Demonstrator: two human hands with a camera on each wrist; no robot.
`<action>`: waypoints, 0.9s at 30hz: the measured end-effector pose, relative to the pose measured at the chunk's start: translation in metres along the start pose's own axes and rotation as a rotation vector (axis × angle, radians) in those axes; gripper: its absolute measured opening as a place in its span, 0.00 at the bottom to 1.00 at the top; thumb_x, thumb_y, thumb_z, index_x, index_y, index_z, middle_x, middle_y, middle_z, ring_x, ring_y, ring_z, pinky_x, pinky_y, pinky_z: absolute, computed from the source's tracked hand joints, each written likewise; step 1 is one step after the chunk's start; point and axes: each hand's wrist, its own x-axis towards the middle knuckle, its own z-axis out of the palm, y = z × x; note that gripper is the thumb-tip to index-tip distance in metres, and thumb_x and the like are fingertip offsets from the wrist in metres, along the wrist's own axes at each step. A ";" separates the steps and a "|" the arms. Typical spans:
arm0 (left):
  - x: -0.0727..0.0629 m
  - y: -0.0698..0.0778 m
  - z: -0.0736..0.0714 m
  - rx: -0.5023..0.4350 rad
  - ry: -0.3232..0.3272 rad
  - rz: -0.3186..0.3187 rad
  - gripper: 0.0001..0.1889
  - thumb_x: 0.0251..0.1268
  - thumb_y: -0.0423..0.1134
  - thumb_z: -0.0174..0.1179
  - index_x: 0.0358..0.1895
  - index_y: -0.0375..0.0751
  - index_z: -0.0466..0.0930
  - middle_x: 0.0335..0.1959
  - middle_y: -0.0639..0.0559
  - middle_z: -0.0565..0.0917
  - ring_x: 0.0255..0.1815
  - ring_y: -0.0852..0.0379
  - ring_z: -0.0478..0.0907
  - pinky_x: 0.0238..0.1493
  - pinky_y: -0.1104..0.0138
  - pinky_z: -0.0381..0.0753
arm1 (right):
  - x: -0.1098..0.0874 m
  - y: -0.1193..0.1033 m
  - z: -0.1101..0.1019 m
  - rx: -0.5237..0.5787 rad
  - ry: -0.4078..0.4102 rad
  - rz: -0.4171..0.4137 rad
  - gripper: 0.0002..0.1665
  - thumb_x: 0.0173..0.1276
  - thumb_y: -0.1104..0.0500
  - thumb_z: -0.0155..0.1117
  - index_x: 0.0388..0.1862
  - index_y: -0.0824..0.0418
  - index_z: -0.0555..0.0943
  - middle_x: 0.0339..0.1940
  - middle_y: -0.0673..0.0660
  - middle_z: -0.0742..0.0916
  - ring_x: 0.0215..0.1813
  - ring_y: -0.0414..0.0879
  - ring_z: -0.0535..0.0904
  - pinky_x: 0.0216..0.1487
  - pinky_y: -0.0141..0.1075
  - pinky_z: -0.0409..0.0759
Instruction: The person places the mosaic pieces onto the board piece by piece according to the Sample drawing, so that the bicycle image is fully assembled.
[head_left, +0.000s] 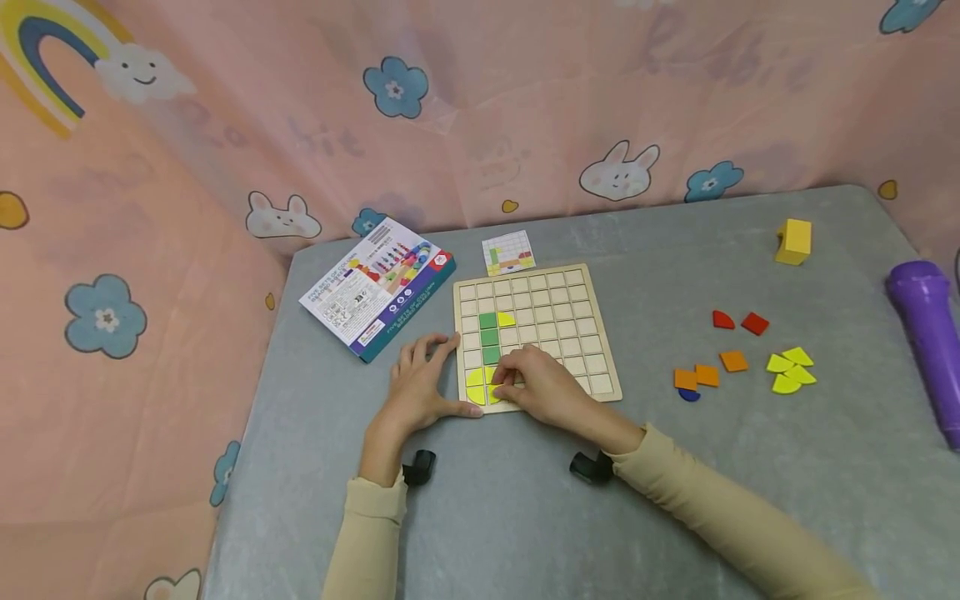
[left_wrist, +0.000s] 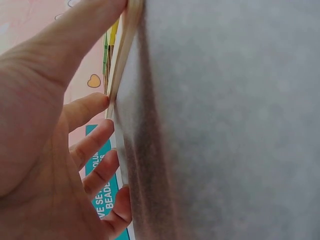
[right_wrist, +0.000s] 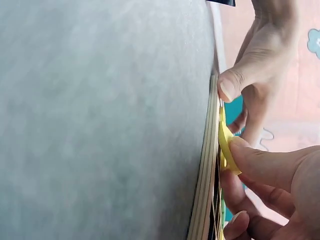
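Observation:
A wooden grid board (head_left: 558, 321) lies on the grey table. My left hand (head_left: 417, 385) spreads round its lower left corner, with the thumb on the near edge and the index fingertip on the left edge. My right hand (head_left: 546, 390) pinches a yellow quarter-circle tile (right_wrist: 229, 150) between thumb and finger, tilted against the board in the right wrist view. Beside it, more yellow tiles (head_left: 476, 387) fill cells near that corner. A column of green square tiles (head_left: 489, 337) stands above them, with one yellow quarter-circle (head_left: 506, 319) at its upper right.
A pattern card (head_left: 510, 252) lies behind the board, a flat box (head_left: 377, 287) to its left. At right are loose yellow tiles (head_left: 786, 385), orange squares (head_left: 733, 361), red tiles (head_left: 723, 319), a blue piece (head_left: 688, 396), a yellow block (head_left: 793, 242) and a purple cylinder (head_left: 926, 350).

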 end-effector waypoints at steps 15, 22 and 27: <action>0.000 0.000 0.000 -0.008 0.006 0.001 0.63 0.44 0.60 0.85 0.86 0.53 0.59 0.83 0.48 0.59 0.81 0.40 0.52 0.74 0.44 0.59 | 0.003 -0.006 0.006 -0.055 0.015 0.050 0.10 0.64 0.62 0.80 0.36 0.56 0.84 0.36 0.52 0.81 0.43 0.46 0.75 0.46 0.39 0.75; 0.000 0.000 0.000 -0.011 0.006 0.001 0.64 0.44 0.60 0.86 0.86 0.52 0.58 0.83 0.48 0.59 0.81 0.39 0.52 0.75 0.42 0.58 | 0.000 -0.005 0.000 -0.072 0.023 0.078 0.11 0.66 0.58 0.79 0.36 0.56 0.83 0.36 0.52 0.80 0.43 0.46 0.73 0.45 0.38 0.73; 0.000 -0.001 0.000 -0.012 0.002 -0.004 0.64 0.43 0.60 0.86 0.86 0.53 0.58 0.83 0.48 0.59 0.82 0.40 0.51 0.77 0.42 0.57 | -0.007 0.003 -0.013 -0.077 0.054 0.107 0.10 0.66 0.57 0.78 0.36 0.56 0.83 0.36 0.53 0.81 0.44 0.47 0.74 0.45 0.40 0.73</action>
